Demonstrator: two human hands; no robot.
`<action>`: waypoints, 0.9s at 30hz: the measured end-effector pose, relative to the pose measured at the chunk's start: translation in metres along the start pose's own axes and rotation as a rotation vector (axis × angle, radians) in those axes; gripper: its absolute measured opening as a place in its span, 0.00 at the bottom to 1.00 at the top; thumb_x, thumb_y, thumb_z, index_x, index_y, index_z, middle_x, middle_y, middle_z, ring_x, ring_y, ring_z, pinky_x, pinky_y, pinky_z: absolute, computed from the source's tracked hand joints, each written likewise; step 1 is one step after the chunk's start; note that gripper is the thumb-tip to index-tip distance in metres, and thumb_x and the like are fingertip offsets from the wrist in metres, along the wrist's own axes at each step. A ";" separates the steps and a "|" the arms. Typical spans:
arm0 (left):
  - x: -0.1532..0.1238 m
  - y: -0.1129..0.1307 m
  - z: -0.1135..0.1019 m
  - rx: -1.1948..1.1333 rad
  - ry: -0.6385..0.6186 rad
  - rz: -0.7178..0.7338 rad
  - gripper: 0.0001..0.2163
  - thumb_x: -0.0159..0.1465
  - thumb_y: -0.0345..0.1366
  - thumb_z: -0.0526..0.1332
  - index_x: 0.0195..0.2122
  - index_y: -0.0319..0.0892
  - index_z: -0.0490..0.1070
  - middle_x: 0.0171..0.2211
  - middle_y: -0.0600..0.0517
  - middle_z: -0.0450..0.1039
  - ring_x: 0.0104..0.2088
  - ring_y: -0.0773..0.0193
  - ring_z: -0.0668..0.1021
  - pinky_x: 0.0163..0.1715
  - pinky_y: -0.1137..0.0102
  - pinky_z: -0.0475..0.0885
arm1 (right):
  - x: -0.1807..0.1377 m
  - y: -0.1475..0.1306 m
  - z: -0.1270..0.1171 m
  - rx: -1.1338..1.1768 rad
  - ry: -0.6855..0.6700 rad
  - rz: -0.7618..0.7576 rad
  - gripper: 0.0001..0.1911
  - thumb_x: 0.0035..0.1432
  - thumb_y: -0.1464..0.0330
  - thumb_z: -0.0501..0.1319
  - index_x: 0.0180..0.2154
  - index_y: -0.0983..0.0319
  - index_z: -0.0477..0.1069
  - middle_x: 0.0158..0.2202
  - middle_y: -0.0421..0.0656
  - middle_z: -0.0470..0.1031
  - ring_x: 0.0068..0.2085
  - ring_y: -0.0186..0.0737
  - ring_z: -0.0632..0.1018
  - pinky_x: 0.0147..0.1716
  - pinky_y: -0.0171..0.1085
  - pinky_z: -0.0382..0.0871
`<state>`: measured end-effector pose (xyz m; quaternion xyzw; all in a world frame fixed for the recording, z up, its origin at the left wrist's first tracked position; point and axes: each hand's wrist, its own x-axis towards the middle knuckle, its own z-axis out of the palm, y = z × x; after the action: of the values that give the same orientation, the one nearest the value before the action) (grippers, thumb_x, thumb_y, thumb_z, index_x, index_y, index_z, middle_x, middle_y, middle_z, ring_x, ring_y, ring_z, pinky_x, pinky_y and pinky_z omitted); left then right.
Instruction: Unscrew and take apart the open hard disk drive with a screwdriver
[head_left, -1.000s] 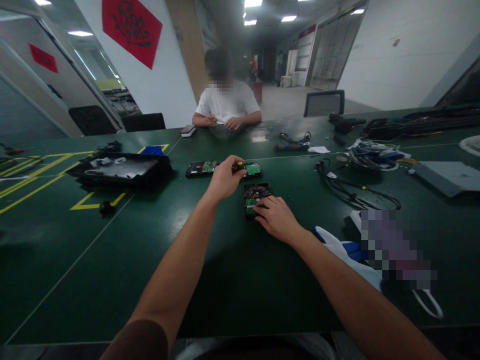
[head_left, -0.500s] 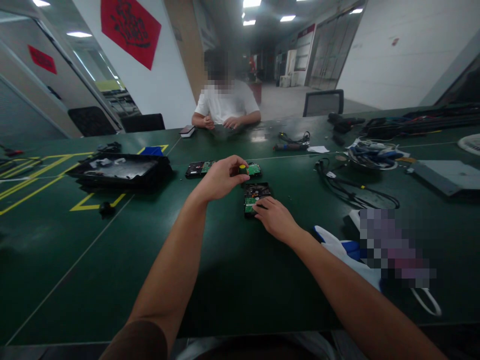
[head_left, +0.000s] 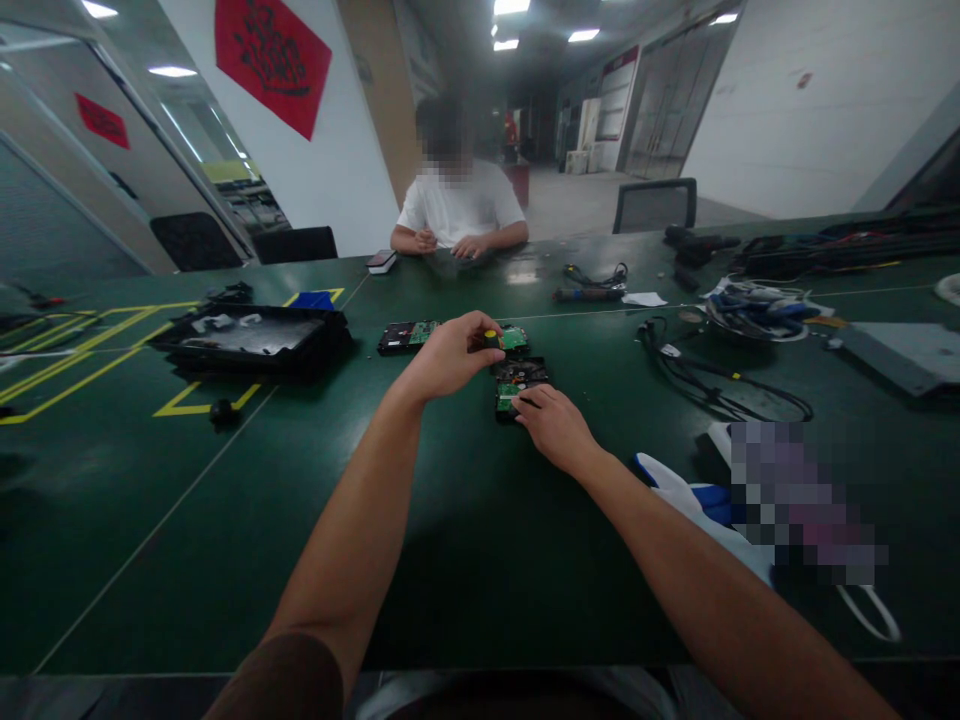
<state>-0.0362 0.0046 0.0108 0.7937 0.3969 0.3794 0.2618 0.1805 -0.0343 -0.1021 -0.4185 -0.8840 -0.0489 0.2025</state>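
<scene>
The left hand (head_left: pixel 448 357) clamps its fingers on a screwdriver (head_left: pixel 489 336) above the hard drive (head_left: pixel 520 374), which the right hand (head_left: pixel 556 430) pins with flat fingers, board still mounted.

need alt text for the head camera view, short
A person's left hand grips a yellow-capped tool above a hard drive on a green table; the right hand rests on the drive. Another person sits opposite, cables to the right.
</scene>
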 end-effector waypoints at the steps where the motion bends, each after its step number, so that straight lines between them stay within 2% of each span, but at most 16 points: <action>1: 0.000 -0.001 0.000 -0.002 0.002 0.000 0.11 0.61 0.33 0.67 0.45 0.41 0.73 0.40 0.48 0.78 0.38 0.61 0.80 0.42 0.62 0.76 | 0.000 0.000 0.000 -0.005 -0.003 -0.004 0.16 0.70 0.70 0.56 0.55 0.64 0.75 0.54 0.53 0.75 0.55 0.50 0.71 0.54 0.48 0.69; 20: 0.000 -0.001 0.003 0.026 0.022 -0.009 0.11 0.60 0.35 0.68 0.43 0.42 0.74 0.39 0.49 0.78 0.37 0.61 0.79 0.42 0.63 0.75 | 0.000 -0.002 -0.004 0.028 -0.012 0.028 0.16 0.70 0.69 0.58 0.56 0.61 0.76 0.56 0.52 0.74 0.57 0.50 0.72 0.55 0.50 0.69; 27: 0.001 0.002 0.006 0.108 0.059 -0.015 0.13 0.59 0.39 0.70 0.42 0.41 0.73 0.36 0.50 0.77 0.34 0.62 0.77 0.37 0.65 0.73 | 0.000 -0.001 -0.003 0.023 -0.010 0.008 0.15 0.70 0.68 0.57 0.54 0.62 0.77 0.55 0.52 0.75 0.56 0.49 0.72 0.56 0.48 0.69</action>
<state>-0.0303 0.0038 0.0091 0.7921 0.4301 0.3789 0.2097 0.1800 -0.0356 -0.0993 -0.4198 -0.8839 -0.0360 0.2030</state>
